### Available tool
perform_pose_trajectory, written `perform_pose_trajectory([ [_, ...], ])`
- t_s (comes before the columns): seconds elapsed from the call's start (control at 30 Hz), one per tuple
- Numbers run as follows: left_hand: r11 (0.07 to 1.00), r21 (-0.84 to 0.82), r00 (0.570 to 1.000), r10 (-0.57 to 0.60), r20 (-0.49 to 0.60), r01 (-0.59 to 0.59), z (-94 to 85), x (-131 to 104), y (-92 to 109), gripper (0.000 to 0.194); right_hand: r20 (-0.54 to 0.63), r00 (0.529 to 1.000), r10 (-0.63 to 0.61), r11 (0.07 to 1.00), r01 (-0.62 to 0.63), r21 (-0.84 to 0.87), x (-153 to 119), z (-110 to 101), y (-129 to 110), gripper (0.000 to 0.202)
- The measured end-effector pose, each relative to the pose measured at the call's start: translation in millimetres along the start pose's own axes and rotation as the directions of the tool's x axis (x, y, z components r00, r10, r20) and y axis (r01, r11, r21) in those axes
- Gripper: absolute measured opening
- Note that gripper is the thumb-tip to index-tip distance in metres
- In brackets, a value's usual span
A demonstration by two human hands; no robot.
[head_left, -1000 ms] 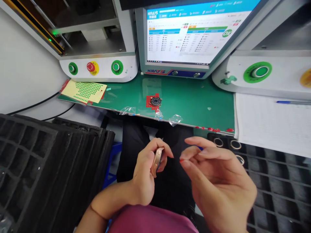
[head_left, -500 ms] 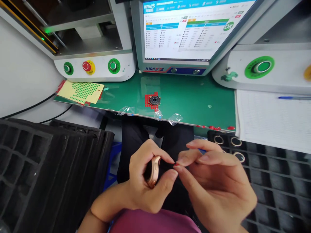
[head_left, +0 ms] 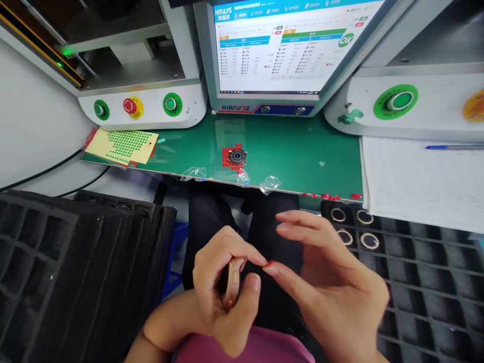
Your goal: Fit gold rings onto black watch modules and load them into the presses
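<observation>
My left hand [head_left: 227, 287] is curled round a rose-gold watch case [head_left: 232, 282], which stands on edge in the palm. Its index fingertip meets the thumb tip of my right hand [head_left: 321, 277]. Between those two tips shows a small red piece [head_left: 269, 263]. The other fingers of my right hand are spread and raised. Beyond the hands, a round black watch part [head_left: 237, 156] lies on red stickers [head_left: 227, 157] on the green mat [head_left: 287, 151].
A monitor [head_left: 272, 55] stands behind the mat, between two machines with green buttons [head_left: 171, 104]. Black foam trays [head_left: 56, 272] are stacked at left; another tray [head_left: 419, 272] with several rings is at right. Paper sheets [head_left: 419, 181] and a blue pen [head_left: 449, 147] lie at right.
My right index and other fingers have lifted away from the thumb. Both hands have shifted slightly left, and the red piece now sits at the touching fingertip and thumb tip.
</observation>
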State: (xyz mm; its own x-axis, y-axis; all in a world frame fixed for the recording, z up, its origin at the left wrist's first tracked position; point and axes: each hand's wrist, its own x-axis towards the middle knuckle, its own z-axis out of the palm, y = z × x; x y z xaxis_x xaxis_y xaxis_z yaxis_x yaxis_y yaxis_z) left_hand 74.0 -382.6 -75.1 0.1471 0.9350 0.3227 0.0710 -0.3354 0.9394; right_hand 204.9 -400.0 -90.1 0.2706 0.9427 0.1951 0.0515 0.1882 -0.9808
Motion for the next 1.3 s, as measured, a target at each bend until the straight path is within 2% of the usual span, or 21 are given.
perform_pose_trajectory([
  [0.1, 0.998, -0.032, 0.998, -0.055, 0.029, 0.056, -2.5, 0.5, 0.8, 0.01, 0.046, 0.998, 0.049, 0.998, -0.051, 0.048, 1.7, -1.1, 1.5, 0.015],
  [0.27, 0.997, -0.05, 0.996, -0.057, 0.07, 0.06, -4.2, -0.6, -3.2, 0.011, 0.083, 0.992, 0.099, 0.991, -0.106, 0.087, 1.6, -3.1, 0.8, 0.012],
  [0.37, 0.989, -0.102, 0.993, -0.104, 0.051, 0.109, -3.0, -0.3, -6.0, 0.032, 0.003, 0.998, 0.064, 0.997, -0.064, 0.043, -0.3, -4.5, -0.6, 0.014],
  [0.43, 0.956, -0.196, 0.976, -0.216, 0.028, 0.217, -1.1, 1.0, -6.8, 0.047, -0.017, 0.998, 0.068, 0.994, -0.066, 0.082, -1.4, -3.7, -2.0, 0.015],
  [0.5, 0.899, -0.284, 0.942, -0.334, 0.048, 0.333, 1.4, 2.8, -6.4, 0.053, 0.081, 0.988, 0.135, 0.967, -0.149, 0.206, -2.4, -0.5, -3.1, 0.011],
  [0.57, 0.874, -0.299, 0.923, -0.378, 0.073, 0.382, 3.6, 4.5, -5.5, 0.051, 0.245, 0.943, 0.225, 0.897, -0.298, 0.326, -3.7, 4.5, -3.4, 0.008],
  [0.67, 0.911, -0.225, 0.938, -0.342, 0.052, 0.345, 5.4, 5.6, -4.7, 0.046, 0.381, 0.855, 0.351, 0.755, -0.499, 0.425, -7.1, 12.0, -1.9, 0.005],
  [0.77, 0.949, -0.152, 0.961, -0.269, 0.062, 0.275, 5.2, 5.0, -6.0, 0.044, 0.423, 0.81, 0.406, 0.648, -0.582, 0.492, -10.8, 16.3, -0.3, 0.006],
  [1.07, 0.981, -0.092, 0.984, -0.169, 0.055, 0.174, 5.4, 1.8, -10.8, 0.041, 0.404, 0.82, 0.406, 0.591, -0.572, 0.569, -13.7, 21.3, -0.9, 0.014],
  [1.3, 0.995, -0.053, 0.996, -0.079, 0.052, 0.081, 5.2, 4.9, -10.9, 0.041, 0.359, 0.836, 0.415, 0.629, -0.549, 0.55, -15.2, 21.1, -3.1, 0.014],
])
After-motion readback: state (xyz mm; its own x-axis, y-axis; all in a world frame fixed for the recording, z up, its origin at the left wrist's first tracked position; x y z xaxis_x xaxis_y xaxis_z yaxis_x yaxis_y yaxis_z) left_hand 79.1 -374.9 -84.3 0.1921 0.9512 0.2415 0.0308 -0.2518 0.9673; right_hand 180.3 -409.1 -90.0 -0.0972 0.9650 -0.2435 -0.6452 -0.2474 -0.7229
